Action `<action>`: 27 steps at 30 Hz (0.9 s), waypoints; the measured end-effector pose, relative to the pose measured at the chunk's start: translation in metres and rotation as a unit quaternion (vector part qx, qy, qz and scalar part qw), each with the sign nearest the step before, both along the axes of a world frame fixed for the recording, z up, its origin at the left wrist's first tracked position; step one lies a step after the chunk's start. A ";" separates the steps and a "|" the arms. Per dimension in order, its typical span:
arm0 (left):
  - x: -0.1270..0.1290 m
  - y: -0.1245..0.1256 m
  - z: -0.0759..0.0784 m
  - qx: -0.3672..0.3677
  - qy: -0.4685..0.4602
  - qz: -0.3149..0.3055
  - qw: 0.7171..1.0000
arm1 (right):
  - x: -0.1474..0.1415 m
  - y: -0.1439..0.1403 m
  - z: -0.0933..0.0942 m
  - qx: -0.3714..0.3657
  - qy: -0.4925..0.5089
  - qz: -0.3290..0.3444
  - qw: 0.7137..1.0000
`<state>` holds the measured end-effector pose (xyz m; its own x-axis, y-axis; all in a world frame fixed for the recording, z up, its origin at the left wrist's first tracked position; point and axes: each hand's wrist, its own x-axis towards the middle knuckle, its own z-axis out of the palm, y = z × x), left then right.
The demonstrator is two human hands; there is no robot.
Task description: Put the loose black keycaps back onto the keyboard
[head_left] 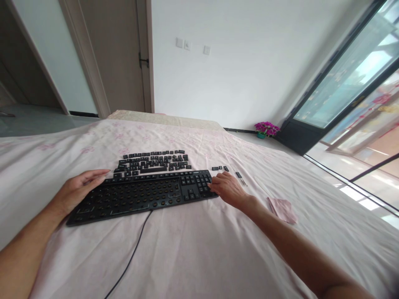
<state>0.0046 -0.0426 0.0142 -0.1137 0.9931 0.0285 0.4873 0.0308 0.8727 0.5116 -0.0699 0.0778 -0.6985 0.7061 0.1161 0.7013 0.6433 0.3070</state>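
Keyboard (141, 195), black and stripped of most of its main keys, lies on a bed (199, 249) covered with a pale pink flowered sheet, its number pad at the right end still carrying keys. Its cable (131, 257) trails off the near edge toward the viewer. The left hand (79, 189) rests at the keyboard's far left corner, fingers stretched out flat along the top edge, its grip loose and holding nothing. The right hand (229, 189) sits at the right end, fingertips touching the edge by the number pad; its grip is curled but I cannot tell whether it pinches anything. Loose keys (154, 162) lie in neat rows just behind the keyboard. A few more small keys (220, 168) lie just beyond the right hand, and a slim tool (240, 176) beside them. A folded pink cloth (282, 207) lies near the right forearm. A pot of purple flowers (266, 129) stands on the floor by the window.
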 end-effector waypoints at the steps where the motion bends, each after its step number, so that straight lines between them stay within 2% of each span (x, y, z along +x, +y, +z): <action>1: 0.000 0.000 0.000 0.001 0.001 0.001 1.000 | 0.001 0.001 0.000 0.000 0.002 0.006 1.000; 6: 0.001 0.000 0.000 0.005 -0.003 -0.002 1.000 | 0.002 0.000 0.000 -0.001 0.016 0.016 1.000; 11: 0.001 0.001 0.000 -0.009 -0.020 -0.005 1.000 | -0.002 -0.005 -0.001 -0.001 0.019 -0.027 0.999; 18: 0.002 0.000 0.002 0.004 0.006 -0.010 1.000 | -0.011 -0.011 -0.002 0.015 0.019 -0.077 0.997; 24: -0.001 0.001 -0.001 0.006 0.010 -0.014 1.000 | -0.004 -0.006 -0.004 0.014 -0.002 -0.013 1.000; 27: 0.001 0.001 0.000 0.013 0.017 -0.012 1.000 | -0.003 -0.005 -0.006 0.017 -0.008 -0.018 1.000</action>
